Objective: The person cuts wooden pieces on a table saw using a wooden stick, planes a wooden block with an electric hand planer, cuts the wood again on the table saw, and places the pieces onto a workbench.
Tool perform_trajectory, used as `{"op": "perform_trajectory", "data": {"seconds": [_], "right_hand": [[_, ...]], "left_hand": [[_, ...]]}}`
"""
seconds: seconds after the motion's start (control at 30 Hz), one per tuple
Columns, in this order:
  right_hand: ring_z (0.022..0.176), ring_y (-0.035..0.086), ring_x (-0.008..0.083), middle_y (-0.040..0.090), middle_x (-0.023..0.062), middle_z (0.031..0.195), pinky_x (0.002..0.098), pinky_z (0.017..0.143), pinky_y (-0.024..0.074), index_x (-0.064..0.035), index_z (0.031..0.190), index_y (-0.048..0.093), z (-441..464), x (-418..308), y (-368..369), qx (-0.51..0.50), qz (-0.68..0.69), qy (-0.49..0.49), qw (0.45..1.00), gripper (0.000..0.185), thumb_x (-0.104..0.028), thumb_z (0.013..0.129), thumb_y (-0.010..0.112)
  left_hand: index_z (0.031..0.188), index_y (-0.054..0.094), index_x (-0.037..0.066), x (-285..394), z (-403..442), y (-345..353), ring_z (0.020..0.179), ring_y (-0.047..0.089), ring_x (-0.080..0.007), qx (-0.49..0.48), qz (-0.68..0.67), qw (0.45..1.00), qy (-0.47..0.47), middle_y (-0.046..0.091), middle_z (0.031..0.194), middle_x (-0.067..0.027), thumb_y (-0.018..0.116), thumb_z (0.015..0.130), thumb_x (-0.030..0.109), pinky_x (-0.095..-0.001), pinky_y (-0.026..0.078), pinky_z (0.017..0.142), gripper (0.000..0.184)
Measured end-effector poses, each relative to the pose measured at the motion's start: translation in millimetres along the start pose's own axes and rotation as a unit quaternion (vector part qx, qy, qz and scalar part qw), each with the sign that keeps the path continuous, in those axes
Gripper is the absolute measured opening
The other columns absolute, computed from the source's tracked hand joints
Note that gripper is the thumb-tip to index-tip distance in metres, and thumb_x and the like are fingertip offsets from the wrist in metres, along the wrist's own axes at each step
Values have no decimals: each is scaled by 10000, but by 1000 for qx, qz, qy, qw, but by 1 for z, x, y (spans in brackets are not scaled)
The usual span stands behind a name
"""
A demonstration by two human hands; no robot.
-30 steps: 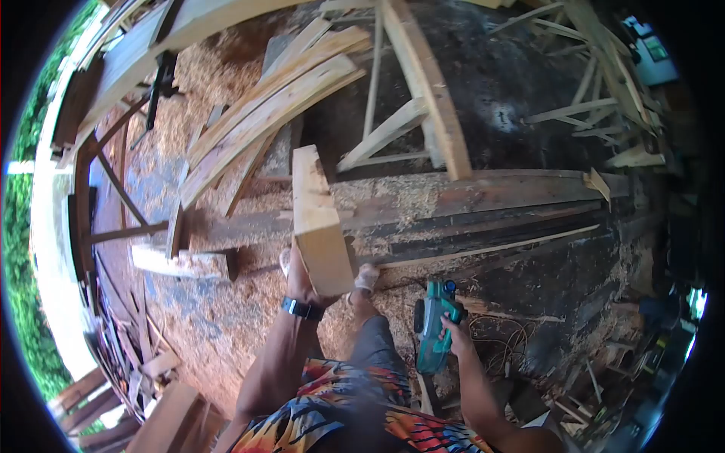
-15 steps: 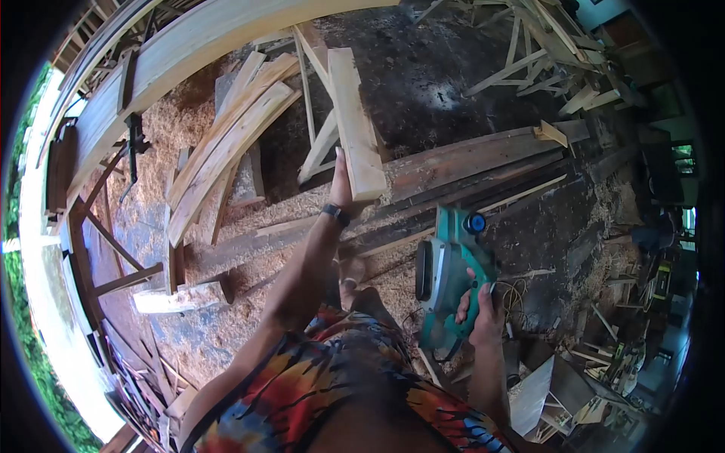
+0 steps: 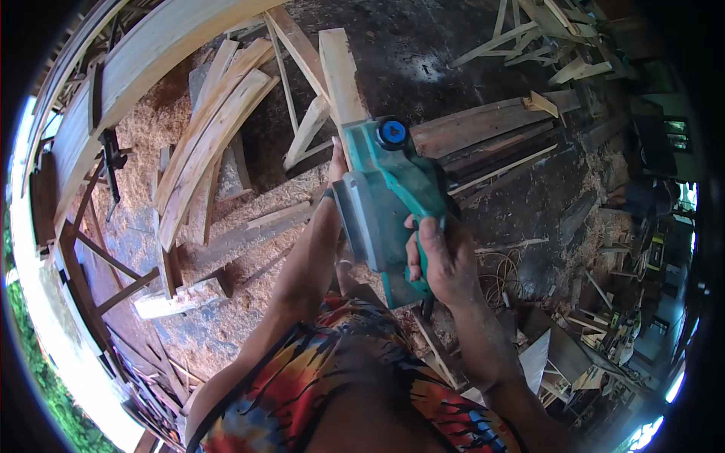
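Observation:
A green electric planer (image 3: 396,192) with a blue knob is in my right hand (image 3: 444,260), whose fingers wrap its rear handle. The planer is over the near end of a pale wooden beam (image 3: 340,72); whether it touches the wood I cannot tell. My left hand (image 3: 337,160) grips the side of that beam near its end. Only its thumb and part of the hand show, as the planer hides the rest. The beam's far end points away from me, beside a slanting wooden brace (image 3: 302,53).
Curved planks (image 3: 219,136) lean to the left, and a long pale board (image 3: 166,45) runs across the upper left. Dark beams (image 3: 483,140) lie on the floor to the right. Shavings (image 3: 242,317) cover the ground. A coiled cord (image 3: 502,279) lies right of the planer.
My right hand has brought the planer up and to the left, from beside me to over the beam's near end. My left hand stays at the beam, now largely covered.

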State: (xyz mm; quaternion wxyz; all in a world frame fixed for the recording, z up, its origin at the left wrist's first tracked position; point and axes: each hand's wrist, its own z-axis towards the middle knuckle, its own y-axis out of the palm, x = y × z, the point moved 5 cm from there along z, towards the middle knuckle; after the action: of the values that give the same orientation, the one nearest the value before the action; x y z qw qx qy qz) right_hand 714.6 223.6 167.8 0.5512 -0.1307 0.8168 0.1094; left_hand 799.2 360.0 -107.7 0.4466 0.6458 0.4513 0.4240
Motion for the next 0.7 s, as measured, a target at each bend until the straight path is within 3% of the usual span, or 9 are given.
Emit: {"op": "perform_trajectory", "data": {"seconds": [0.07,0.33,0.53,0.7], "right_hand": [[464,493,70,503,-15,557,245,430,391,-32,912,537,14,4,11,-6,-21,0,1000,377,-395,1018,538],[437,492,76,505,2,551,240,404,377,-16,934,551,62,1,25,-18,-53,1,998,443,-452,1011,528],[391,446,108,477,22,526,288,376,361,-28,880,544,151,-33,45,-27,-94,-16,995,531,-543,997,494],[431,495,132,521,45,597,300,391,410,-22,856,562,258,-76,48,-11,-109,-57,992,719,-740,870,525]], "left_hand": [[1396,479,116,-5,-1,3,1180,591,-268,11,-22,1000,-11,585,1336,-94,392,972,656,-457,506,987,692],[1407,466,106,-1,-6,-2,1169,602,-277,118,-1,993,12,589,1328,-111,379,977,652,-460,507,987,700],[1416,456,99,2,-5,-10,1161,610,-284,179,39,983,21,593,1323,-124,370,981,649,-462,507,987,707],[1408,467,126,0,-2,-14,1137,617,-274,160,62,984,36,603,1306,-103,398,971,652,-461,505,980,687]]}}
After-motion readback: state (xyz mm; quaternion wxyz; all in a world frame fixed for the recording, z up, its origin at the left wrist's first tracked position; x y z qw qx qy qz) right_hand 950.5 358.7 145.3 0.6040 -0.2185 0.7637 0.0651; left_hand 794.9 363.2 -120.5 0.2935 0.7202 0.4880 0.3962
